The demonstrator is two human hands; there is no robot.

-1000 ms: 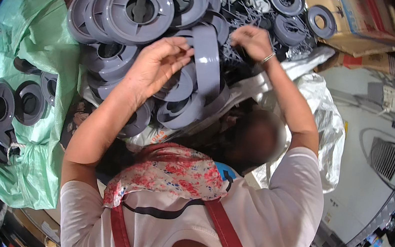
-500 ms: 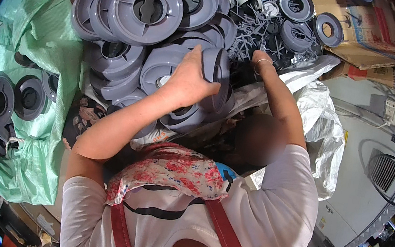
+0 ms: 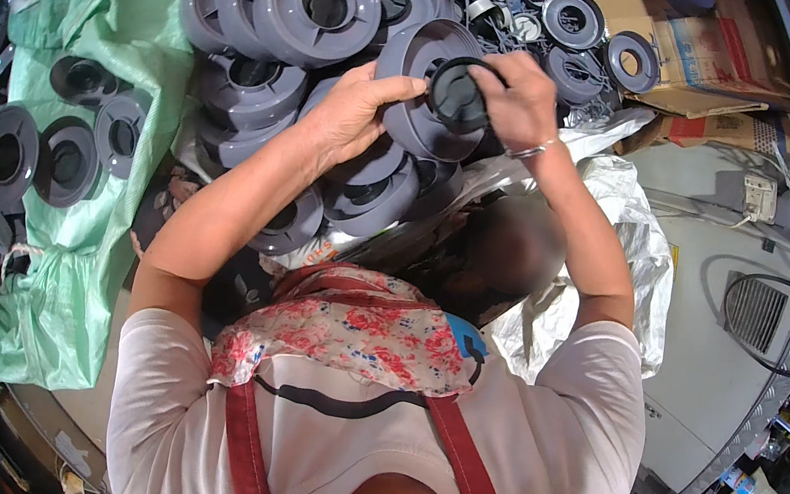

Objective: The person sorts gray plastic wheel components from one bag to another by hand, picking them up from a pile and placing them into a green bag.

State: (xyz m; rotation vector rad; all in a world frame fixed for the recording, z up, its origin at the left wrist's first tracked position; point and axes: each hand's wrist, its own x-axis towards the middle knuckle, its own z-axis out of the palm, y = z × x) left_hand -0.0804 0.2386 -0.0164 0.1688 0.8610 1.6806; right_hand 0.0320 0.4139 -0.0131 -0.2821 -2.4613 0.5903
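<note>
In my left hand [image 3: 348, 111] is a round grey plastic flange [image 3: 410, 126], gripped by its rim with the thumb across the face. My right hand [image 3: 521, 101] pinches a round black plastic cap [image 3: 460, 95] by its edge. The cap is tilted in front of the flange's centre hole and overlaps it; whether the two touch I cannot tell. Beside my left hand lie piled grey flanges, among them one with a black centre piece [image 3: 319, 9]. Behind my right hand are loose black and white parts and thin grey sticks.
A green woven sack [image 3: 64, 302] with several grey flanges on it lies at the left. Cardboard [image 3: 694, 57] is at the far right, with a grey ring [image 3: 631, 61] on it. White sacking [image 3: 610, 227] hangs beside a pale cabinet [image 3: 685, 338] on the right.
My left hand has taken hold of a flange and raised it from the pile. The right hand has come from the loose parts to the flange, now with a black cap.
</note>
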